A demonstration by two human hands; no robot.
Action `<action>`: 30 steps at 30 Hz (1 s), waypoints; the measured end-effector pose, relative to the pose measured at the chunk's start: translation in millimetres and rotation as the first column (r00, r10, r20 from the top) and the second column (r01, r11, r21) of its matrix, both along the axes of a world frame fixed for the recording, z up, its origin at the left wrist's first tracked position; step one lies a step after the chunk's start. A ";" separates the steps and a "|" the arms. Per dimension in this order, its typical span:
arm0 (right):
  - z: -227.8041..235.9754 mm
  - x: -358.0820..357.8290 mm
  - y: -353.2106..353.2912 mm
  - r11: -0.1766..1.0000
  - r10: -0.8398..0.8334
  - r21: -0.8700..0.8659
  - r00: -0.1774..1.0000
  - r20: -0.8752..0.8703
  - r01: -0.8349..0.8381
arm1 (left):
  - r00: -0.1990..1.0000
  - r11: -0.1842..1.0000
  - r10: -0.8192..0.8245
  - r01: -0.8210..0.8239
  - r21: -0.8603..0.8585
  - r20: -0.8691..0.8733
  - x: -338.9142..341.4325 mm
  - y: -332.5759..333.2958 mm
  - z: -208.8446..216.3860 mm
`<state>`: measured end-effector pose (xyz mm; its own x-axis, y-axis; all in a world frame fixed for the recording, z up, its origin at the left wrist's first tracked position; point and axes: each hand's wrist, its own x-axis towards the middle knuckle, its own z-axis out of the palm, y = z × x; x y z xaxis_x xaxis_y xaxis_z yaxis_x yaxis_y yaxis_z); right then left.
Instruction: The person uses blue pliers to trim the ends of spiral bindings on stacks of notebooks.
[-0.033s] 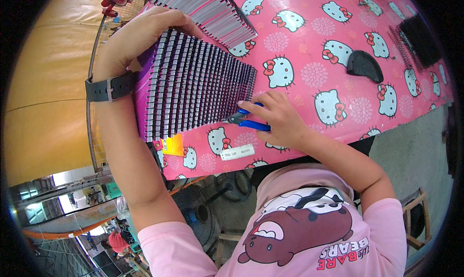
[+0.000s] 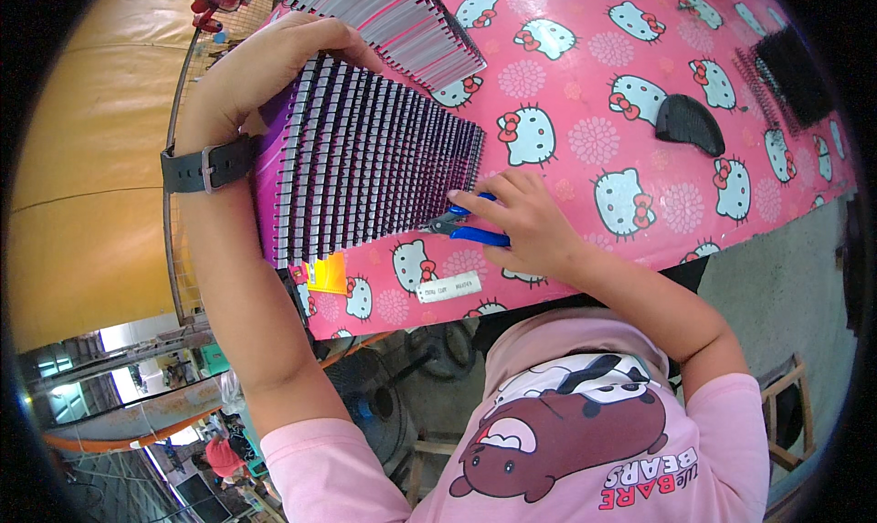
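A tall stack of spiral-bound notebooks (image 2: 365,158) with black coil spines and a purple cover on top stands at the table's left. Curved round its far upper end, my left hand (image 2: 274,62) steadies it, the fingertips partly hidden behind the stack. My right hand (image 2: 525,221) is closed on blue-handled wire cutters (image 2: 480,237). Their metal jaws lie against the near lower corner of the spines, at the coil ends. Whether the jaws are on a wire is too small to tell.
A second notebook stack (image 2: 402,30) stands beyond the first. On the pink patterned tablecloth (image 2: 585,94) lie a curved black object (image 2: 690,126), a heap of black coils (image 2: 795,80), a white label strip (image 2: 449,287) and a yellow packet (image 2: 327,274). A floor fan (image 2: 370,400) stands under the near edge.
My right hand and the wire cutters have shifted very slightly to the left. My left hand and the notebooks stay in place.
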<state>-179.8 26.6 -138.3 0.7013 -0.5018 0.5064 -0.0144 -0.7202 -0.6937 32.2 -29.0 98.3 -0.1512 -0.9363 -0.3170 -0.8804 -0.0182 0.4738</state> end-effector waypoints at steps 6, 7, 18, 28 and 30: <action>-5.9 5.1 -5.7 0.993 0.097 0.065 0.995 -0.001 -0.097 | 1.000 1.000 0.012 -0.011 0.022 -0.020 -4.2 0.0 2.2; -3.7 5.2 -6.9 0.729 0.382 0.624 0.924 -0.029 -0.282 | 0.999 0.999 0.027 -0.027 0.034 -0.019 -4.8 0.5 2.7; -3.9 2.3 -4.0 0.998 -0.016 -0.055 0.999 -0.033 0.015 | 1.000 0.997 0.025 -0.024 0.072 -0.016 -10.5 0.3 5.6; -9.0 5.0 -3.0 0.999 0.033 -0.001 0.997 -0.069 -0.033 | 0.999 0.996 0.053 -0.052 0.069 -0.014 -8.6 -1.3 5.1; -6.2 7.4 -7.1 0.983 0.093 0.162 0.995 -0.046 -0.085 | 0.998 0.996 0.053 -0.051 0.071 -0.027 -7.7 0.5 3.6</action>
<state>-172.4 19.5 -144.5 0.7705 -0.5074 0.3859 0.0050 -0.6005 -0.7996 24.5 -28.5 101.9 -0.1132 -0.9187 -0.3783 -0.8634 -0.0974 0.4950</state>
